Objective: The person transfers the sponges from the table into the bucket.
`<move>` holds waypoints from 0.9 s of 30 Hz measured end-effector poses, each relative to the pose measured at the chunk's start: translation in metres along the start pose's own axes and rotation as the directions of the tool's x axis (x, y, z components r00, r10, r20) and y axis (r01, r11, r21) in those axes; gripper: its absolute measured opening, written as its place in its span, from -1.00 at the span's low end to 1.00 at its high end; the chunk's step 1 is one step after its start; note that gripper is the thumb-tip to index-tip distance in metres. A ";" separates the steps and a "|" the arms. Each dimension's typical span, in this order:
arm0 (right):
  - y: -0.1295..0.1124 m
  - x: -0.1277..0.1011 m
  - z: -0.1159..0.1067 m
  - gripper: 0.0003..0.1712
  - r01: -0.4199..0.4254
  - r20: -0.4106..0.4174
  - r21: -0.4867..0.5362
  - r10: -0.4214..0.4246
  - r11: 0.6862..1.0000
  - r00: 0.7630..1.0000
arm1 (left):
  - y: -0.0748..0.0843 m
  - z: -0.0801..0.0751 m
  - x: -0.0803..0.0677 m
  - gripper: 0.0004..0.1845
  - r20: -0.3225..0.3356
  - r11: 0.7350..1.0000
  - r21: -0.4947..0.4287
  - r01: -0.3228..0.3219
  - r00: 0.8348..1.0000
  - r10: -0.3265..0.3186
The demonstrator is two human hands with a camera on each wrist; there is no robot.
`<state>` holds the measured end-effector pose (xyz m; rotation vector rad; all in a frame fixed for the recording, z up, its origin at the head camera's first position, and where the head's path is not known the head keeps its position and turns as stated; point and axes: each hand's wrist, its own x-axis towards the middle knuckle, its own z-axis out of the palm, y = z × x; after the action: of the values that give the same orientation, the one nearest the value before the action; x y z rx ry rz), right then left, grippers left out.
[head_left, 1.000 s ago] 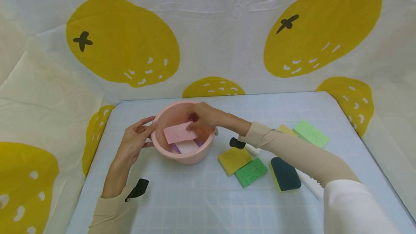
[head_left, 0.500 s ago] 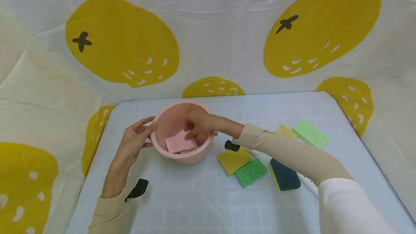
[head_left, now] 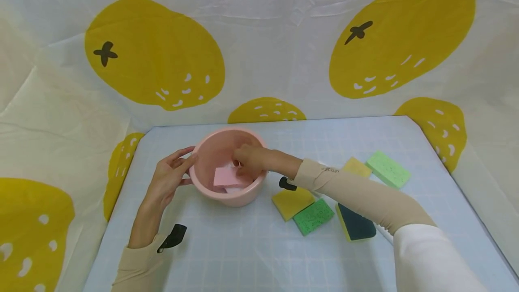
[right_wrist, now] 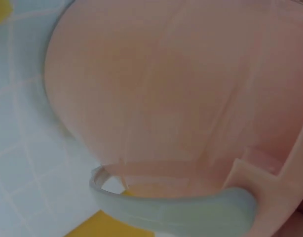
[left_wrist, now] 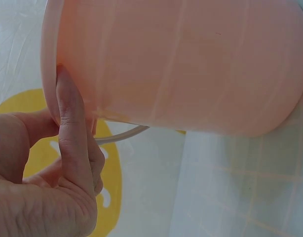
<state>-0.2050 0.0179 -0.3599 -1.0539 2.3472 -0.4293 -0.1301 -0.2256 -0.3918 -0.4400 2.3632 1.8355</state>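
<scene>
2 hands [head_left: 166, 181] at pink bucket [head_left: 211, 148]

Up close, the pink bowl [left_wrist: 191, 64] filled most of the shot, its curved wall tipped across the top. The left hand [left_wrist: 48, 182] sat at lower left, a straight finger [left_wrist: 70, 123] pressed flat against the bowl's side just under the rim. A thin pale wire handle [left_wrist: 123, 134] looped below the bowl, over the light blue gridded mat [left_wrist: 240, 192].
</scene>
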 end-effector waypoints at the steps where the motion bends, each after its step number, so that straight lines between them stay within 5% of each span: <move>1: 0.000 0.000 0.000 -0.82 0.001 -0.001 -0.001 -0.001 1.000 1.000 | 0.000 0.000 0.000 -0.28 0.000 1.000 -0.001 -0.002 1.000 0.002; 13: 0.010 -0.008 -0.012 -0.82 0.205 -0.141 0.038 -0.198 0.978 0.970 | 0.001 0.002 -0.001 -0.28 -0.013 1.000 0.023 0.022 1.000 -0.021; 27: 0.031 -0.031 -0.031 -0.78 0.298 -0.280 0.161 -0.246 0.941 0.928 | 0.002 0.002 -0.002 -0.28 -0.001 1.000 0.015 0.018 1.000 -0.018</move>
<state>-0.2244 0.0638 -0.3394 -1.2969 2.3145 -0.9403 -0.1291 -0.2234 -0.3900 -0.4591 2.3637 1.8092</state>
